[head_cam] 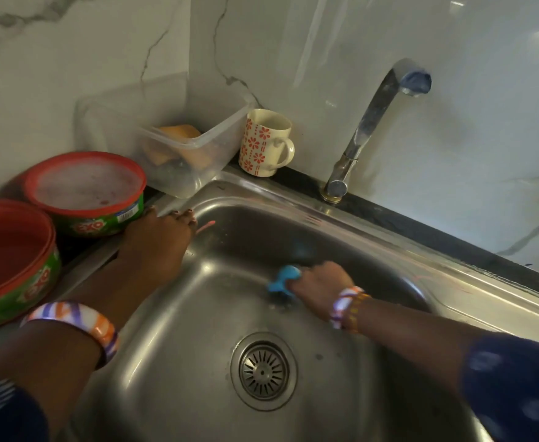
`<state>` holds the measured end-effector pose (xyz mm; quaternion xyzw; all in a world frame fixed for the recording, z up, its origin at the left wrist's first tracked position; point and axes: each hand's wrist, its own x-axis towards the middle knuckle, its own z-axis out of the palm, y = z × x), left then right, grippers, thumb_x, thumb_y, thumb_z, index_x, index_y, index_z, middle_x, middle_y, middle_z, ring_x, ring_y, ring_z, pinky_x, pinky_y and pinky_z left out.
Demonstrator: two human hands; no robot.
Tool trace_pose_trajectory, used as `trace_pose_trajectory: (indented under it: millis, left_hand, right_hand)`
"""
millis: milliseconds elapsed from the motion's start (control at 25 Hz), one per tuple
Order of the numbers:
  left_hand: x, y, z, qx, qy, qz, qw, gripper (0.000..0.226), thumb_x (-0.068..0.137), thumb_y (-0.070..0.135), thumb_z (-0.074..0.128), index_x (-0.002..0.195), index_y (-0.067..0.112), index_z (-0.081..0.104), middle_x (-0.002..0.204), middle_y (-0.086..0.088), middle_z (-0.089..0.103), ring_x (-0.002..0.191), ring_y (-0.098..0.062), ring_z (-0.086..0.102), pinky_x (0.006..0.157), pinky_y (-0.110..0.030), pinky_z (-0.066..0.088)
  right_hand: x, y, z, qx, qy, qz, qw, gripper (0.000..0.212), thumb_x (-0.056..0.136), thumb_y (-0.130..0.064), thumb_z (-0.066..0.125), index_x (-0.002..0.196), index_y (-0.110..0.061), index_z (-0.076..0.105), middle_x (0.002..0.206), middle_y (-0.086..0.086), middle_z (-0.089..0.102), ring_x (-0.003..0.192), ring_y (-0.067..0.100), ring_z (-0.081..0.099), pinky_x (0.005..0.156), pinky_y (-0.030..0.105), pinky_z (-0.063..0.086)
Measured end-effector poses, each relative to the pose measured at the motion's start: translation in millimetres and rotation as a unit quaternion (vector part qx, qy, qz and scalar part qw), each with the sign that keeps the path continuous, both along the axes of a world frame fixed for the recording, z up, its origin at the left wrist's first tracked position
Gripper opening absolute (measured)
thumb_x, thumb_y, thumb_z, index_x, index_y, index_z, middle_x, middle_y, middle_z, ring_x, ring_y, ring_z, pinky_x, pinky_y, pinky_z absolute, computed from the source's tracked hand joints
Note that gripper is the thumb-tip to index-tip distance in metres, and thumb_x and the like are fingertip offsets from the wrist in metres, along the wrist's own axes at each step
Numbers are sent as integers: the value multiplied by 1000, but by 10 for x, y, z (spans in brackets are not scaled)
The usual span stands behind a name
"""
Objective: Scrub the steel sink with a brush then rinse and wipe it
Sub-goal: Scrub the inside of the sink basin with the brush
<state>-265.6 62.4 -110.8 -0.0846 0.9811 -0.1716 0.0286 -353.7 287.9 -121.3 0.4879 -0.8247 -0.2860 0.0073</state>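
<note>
The steel sink (373, 237) fills the lower middle, its round drain strainer (263, 371) near the front. My right hand (320, 283) is down in the basin and grips a blue-handled brush (282, 279), whose dark bristles press on the sink floor behind the drain. My left hand (159, 234) rests flat on the sink's left rim, fingers spread over the edge and holding nothing. The steel tap (370, 122) stands at the back right with no water running.
Two red-rimmed green tubs (86, 193) (9, 263) sit on the counter at left. Behind them stand a clear plastic box (185, 154) holding sponges and a flowered mug (266, 143). Marble wall tiles close off the back.
</note>
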Motion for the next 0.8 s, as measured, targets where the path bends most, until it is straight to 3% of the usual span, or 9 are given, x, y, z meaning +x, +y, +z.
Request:
trace_pose_trajectory:
  millis: [120, 240, 400, 520, 640, 800]
  left_hand:
    - [9, 29, 26, 5, 2, 10, 1000, 62, 94, 12, 41, 150, 17, 14, 155, 2, 24, 135, -17, 37, 109, -33, 30]
    - [26, 64, 82, 11, 13, 20, 1000, 62, 95, 13, 43, 150, 17, 14, 154, 3, 26, 133, -19, 39, 106, -30, 33]
    - [9, 13, 33, 12, 17, 19, 1000, 61, 91, 10, 45, 147, 15, 21, 148, 0, 36, 128, -20, 45, 105, -32, 34]
    - [-10, -36, -22, 30, 17, 12, 999, 64, 89, 8, 47, 148, 15, 23, 149, -4, 36, 130, -20, 44, 110, -37, 29]
    - [63, -49, 22, 50, 14, -3, 999, 63, 92, 9, 46, 149, 17, 20, 154, -1, 25, 135, -19, 37, 111, -35, 28]
    - [327, -48, 71, 91, 45, 18, 995, 60, 93, 8, 43, 148, 13, 19, 156, -1, 20, 139, -17, 34, 106, -28, 36]
  right_hand:
    - [32, -765, -117, -44, -25, 88, 995, 36, 100, -28, 31, 134, -22, 45, 120, 9, 61, 106, 31, 62, 77, 34, 50]
    - [-46, -739, -91, -32, -28, 111, 993, 36, 100, -27, 33, 133, -25, 47, 126, 5, 60, 111, 29, 61, 83, 33, 49]
    - [-27, 352, -112, 100, -25, -104, 989, 30, 97, -27, 40, 117, -20, 62, 117, 5, 66, 110, 28, 63, 84, 31, 50]
    - [211, 767, -110, 96, -47, -229, 968, 29, 97, -26, 39, 118, -20, 59, 122, 4, 63, 116, 26, 59, 90, 31, 48]
    - [256, 414, -173, -96, -91, -327, 936, 33, 96, -33, 40, 124, -21, 52, 127, 6, 57, 119, 26, 55, 94, 31, 45]
    - [238, -518, -495, -341, -258, -387, 817, 33, 93, -23, 48, 125, -18, 55, 128, 12, 58, 121, 30, 53, 96, 32, 43]
